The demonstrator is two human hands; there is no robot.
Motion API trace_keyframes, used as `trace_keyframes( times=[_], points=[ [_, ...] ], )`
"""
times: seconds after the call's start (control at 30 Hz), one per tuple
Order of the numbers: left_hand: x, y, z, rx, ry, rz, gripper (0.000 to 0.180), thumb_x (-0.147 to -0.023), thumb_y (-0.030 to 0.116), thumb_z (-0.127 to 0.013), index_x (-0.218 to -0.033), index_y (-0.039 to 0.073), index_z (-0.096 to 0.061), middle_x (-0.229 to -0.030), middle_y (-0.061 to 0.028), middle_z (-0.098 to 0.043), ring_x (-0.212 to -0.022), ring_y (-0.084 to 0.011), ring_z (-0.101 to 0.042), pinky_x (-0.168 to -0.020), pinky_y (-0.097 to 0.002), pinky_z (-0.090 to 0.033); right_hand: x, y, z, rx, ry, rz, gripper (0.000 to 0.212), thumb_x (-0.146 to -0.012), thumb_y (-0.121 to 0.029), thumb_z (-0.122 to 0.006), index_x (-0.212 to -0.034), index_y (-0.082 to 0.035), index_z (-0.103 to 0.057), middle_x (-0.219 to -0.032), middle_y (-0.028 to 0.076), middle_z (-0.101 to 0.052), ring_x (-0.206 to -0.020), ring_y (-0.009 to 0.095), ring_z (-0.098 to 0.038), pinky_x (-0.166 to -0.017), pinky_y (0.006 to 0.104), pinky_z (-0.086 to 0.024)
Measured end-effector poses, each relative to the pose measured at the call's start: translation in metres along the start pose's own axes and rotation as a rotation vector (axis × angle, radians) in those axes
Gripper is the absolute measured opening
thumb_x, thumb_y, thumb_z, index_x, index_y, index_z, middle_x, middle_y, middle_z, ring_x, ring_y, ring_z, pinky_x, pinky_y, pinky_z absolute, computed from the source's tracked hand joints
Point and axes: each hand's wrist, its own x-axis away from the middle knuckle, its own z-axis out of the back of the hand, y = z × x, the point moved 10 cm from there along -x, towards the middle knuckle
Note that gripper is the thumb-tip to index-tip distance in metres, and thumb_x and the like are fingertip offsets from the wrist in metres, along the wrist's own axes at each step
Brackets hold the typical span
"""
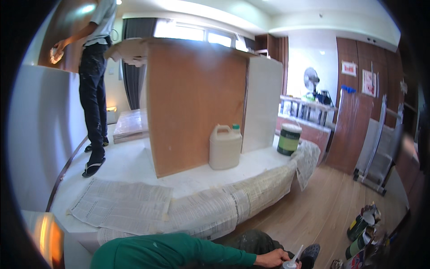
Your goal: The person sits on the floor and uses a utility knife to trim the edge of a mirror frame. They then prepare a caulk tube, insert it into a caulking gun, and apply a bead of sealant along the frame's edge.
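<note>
My left arm in a green sleeve [179,249] reaches across the lower edge to the right. At its end my left hand [272,258] is closed, its fingers curled at a tube with a pale pointed nozzle [295,256]. The nozzle points up and to the right; the tube's lower part is cut off by the frame. My right hand is not in view. Just beyond the hand are my dark trouser leg [255,242] and a dark clog with holes [310,255].
Newspaper sheets [206,210] cover the white platform's front edge. On it stand a wooden panel box [197,98], a beige jug [225,150] and a green paint bucket [289,141]. Another person [94,89] stands left. A stepladder [378,148] and paint cans [360,226] are right.
</note>
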Motion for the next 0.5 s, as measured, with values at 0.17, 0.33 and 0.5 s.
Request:
trace_keyframes(
  times=[0.17,0.33,0.5],
  points=[
    [0.009,0.017,-0.008,-0.095,0.04,0.058,0.018,-0.089,0.019,-0.065,-0.087,0.002,-0.073,-0.073,-0.0118,-0.07,-0.07,-0.0184,-0.063,-0.066,-0.0374,-0.05,0.015,-0.032,-0.008,0.199,-0.027,0.162,0.03,-0.099,-0.024,-0.057,-0.122,-0.004,-0.059,-0.101,0.01,-0.063,-0.083,0.021,-0.065,-0.073,0.0365,-0.057],
    [0.001,0.011,-0.017,-0.177,0.02,-0.036,0.022,-0.084,0.01,-0.055,-0.096,0.002,-0.072,-0.083,-0.0162,-0.071,-0.077,-0.0253,-0.064,-0.071,-0.0407,-0.05,0.008,-0.021,-0.014,0.13,-0.06,0.045,0.035,-0.099,-0.026,-0.058,-0.126,-0.004,-0.056,-0.107,0.01,-0.061,-0.09,0.022,-0.064,-0.078,0.0378,-0.056],
    [-0.007,0.004,-0.04,-0.352,-0.14,-0.139,0.026,-0.082,0.016,-0.055,-0.097,0.002,-0.071,-0.09,-0.0188,-0.069,-0.083,-0.0331,-0.065,-0.073,-0.0453,-0.051,0.004,-0.003,-0.006,0.065,-0.066,-0.044,0.039,-0.099,-0.027,-0.058,-0.131,-0.004,-0.054,-0.113,0.01,-0.06,-0.096,0.023,-0.063,-0.084,0.0392,-0.055]
  ],
)
